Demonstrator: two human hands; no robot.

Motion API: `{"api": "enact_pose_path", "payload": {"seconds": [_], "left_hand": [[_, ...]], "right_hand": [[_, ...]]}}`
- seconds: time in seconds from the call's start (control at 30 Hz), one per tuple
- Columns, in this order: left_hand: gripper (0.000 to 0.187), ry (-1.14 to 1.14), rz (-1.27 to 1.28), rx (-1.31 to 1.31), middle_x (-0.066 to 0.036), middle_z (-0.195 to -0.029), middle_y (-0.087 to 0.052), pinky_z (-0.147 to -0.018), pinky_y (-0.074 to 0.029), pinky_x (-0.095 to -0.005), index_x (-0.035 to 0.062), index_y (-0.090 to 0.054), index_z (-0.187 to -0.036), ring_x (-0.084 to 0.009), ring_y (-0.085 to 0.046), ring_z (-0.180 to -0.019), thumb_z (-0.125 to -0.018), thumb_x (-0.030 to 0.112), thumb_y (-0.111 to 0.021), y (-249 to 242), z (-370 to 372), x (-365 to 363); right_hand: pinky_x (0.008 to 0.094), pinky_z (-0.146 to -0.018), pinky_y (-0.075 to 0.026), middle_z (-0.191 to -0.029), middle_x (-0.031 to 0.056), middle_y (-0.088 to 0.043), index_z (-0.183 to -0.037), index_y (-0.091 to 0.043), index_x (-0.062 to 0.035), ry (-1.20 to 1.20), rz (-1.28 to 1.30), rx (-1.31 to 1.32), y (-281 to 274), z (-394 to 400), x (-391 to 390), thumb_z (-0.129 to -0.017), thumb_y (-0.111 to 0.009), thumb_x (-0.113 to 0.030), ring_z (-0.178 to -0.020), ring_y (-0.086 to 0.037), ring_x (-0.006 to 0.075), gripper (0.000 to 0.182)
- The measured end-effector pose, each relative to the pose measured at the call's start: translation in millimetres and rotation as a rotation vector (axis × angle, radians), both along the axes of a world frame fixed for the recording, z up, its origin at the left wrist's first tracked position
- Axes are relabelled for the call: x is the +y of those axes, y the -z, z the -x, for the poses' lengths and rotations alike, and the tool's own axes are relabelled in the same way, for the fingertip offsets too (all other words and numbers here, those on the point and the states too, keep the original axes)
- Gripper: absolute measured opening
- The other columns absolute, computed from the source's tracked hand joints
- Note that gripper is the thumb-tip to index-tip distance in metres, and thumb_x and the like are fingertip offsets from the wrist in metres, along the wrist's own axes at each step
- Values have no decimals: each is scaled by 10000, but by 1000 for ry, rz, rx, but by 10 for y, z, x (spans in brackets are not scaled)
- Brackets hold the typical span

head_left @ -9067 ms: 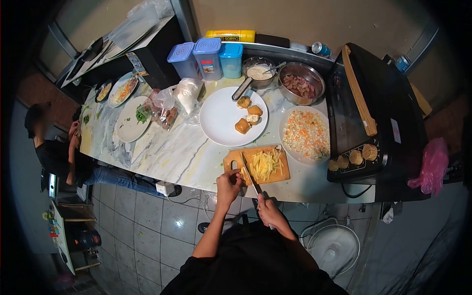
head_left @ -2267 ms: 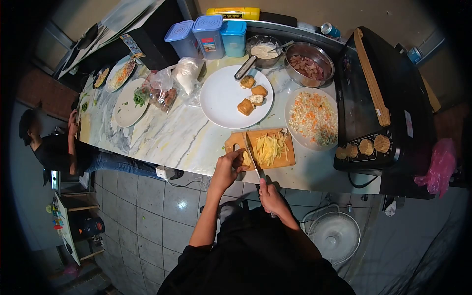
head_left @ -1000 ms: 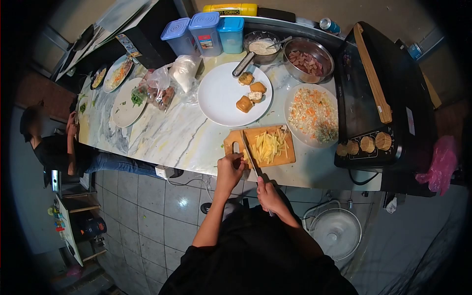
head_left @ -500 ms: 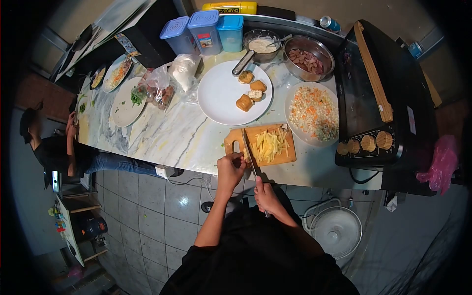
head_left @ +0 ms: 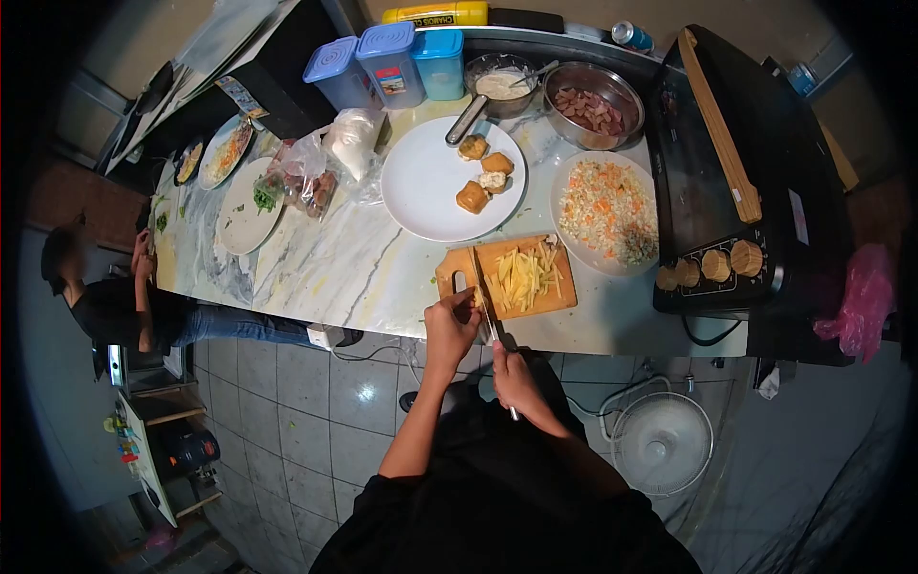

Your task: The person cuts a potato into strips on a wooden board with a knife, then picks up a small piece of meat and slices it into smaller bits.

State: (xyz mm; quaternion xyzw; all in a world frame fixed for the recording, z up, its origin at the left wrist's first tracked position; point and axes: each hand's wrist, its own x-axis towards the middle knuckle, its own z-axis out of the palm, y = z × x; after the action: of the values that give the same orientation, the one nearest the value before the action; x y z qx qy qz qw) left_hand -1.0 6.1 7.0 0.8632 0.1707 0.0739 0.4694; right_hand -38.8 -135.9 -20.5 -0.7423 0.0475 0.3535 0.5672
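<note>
A wooden cutting board [head_left: 561,298] lies near the counter's front edge, bearing a heap of pale yellow strips [head_left: 523,277]. My right hand [head_left: 514,376] is closed round the handle of a long knife [head_left: 490,316], whose blade points away from me over the board's left part. Just left of the blade, my left hand [head_left: 451,325] has its fingers bent together on a small yellow piece [head_left: 477,298] at the board's left side. Behind the board, a large white plate [head_left: 416,187] holds several browned pieces [head_left: 471,197] and a dark-handled utensil.
A plate of diced vegetables [head_left: 604,210] and a metal bowl of meat [head_left: 593,105] stand right, beside a black oven [head_left: 765,191]. Bags [head_left: 311,177], lidded containers [head_left: 390,67] and more plates [head_left: 239,225] stand left. Another person [head_left: 124,297] stands at the far left.
The view has shifted slightly, so the counter items sit a little differently in frame. Both hands keep nearly the same pose, with the knife still beside the left fingers.
</note>
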Motion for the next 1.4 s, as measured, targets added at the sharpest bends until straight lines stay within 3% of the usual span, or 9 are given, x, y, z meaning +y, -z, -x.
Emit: {"api": "enact_pose_path", "payload": {"seconds": [0.37, 0.43, 0.63, 0.97, 1.03, 1.13, 1.23, 1.37, 1.4], "left_hand": [[322, 21, -46, -21, -154, -740, -662, -643, -507, -270, -34, -656, -1012, -189, -665, -662, -690, -22, -651, 1, -12, 3], [320, 21, -14, -23, -143, -737, -662, -645, -507, -262, -43, -653, -1010, -178, -662, -661, -690, -28, -650, 8, -8, 9], [308, 12, 5, 15, -162, -771, -676, -688, -513, -285, -15, -668, -1000, -204, -678, -711, -695, 24, -687, 46, -11, 33], [310, -3, 79, 14, -130, -735, -664, -654, -506, -258, -55, -653, -995, -166, -659, -674, -686, -26, -655, 55, -12, 37], [309, 12, 42, 11, -127, -733, -663, -651, -506, -258, -50, -656, -994, -165, -658, -674, -687, -22, -661, 53, -20, 44], [307, 13, 53, 14, -130, -733, -663, -651, -506, -257, -48, -658, -991, -171, -659, -675, -685, -20, -665, 44, -22, 50], [306, 8, 102, 4, -134, -732, -663, -649, -506, -257, -49, -658, -987, -177, -659, -669, -683, -20, -667, 28, -20, 48], [286, 6, 106, 20, -153, -755, -676, -680, -508, -278, -37, -670, -971, -186, -670, -701, -691, 15, -692, 27, -18, 54], [286, 7, 99, 26, -152, -754, -676, -680, -509, -277, -38, -670, -970, -187, -670, -699, -690, 14, -691, 32, -15, 57]], "right_hand": [[354, -327, -396, -385, 102, -400, -545, -401, 27, -42, 85, -266, 43, -15, -24, -980, -231, -457, -304, -485, 247, 673], [497, -570, -459, -545, 299, -514, -598, -514, 110, -61, 149, -133, -40, -45, -29, -977, -266, -425, -581, -583, 451, 701], [528, -676, -435, -664, 358, -531, -658, -545, 137, -69, 206, -223, 39, -40, -24, -975, -270, -428, -764, -554, 511, 704], [522, -681, -433, -688, 365, -533, -679, -554, 139, -64, 233, -254, 101, -5, -10, -976, -268, -429, -770, -560, 500, 702], [412, -394, -401, -390, 155, -407, -546, -421, 53, -24, 165, -350, 118, 3, 0, -987, -252, -428, -355, -505, 311, 674], [514, -646, -438, -643, 356, -519, -657, -538, 138, -39, 208, -250, 24, -8, 6, -975, -263, -438, -746, -567, 495, 714], [375, -336, -380, -374, 120, -393, -514, -389, 23, -7, 178, -374, 123, 16, 19, -983, -250, -446, -313, -482, 263, 678], [376, -335, -382, -374, 122, -393, -508, -380, 16, -21, 250, -352, 55, -7, 5, -982, -251, -450, -312, -482, 257, 677], [444, -481, -422, -483, 232, -458, -559, -457, 70, -57, 271, -201, -152, -62, 17, -977, -249, -456, -502, -533, 372, 703]]}}
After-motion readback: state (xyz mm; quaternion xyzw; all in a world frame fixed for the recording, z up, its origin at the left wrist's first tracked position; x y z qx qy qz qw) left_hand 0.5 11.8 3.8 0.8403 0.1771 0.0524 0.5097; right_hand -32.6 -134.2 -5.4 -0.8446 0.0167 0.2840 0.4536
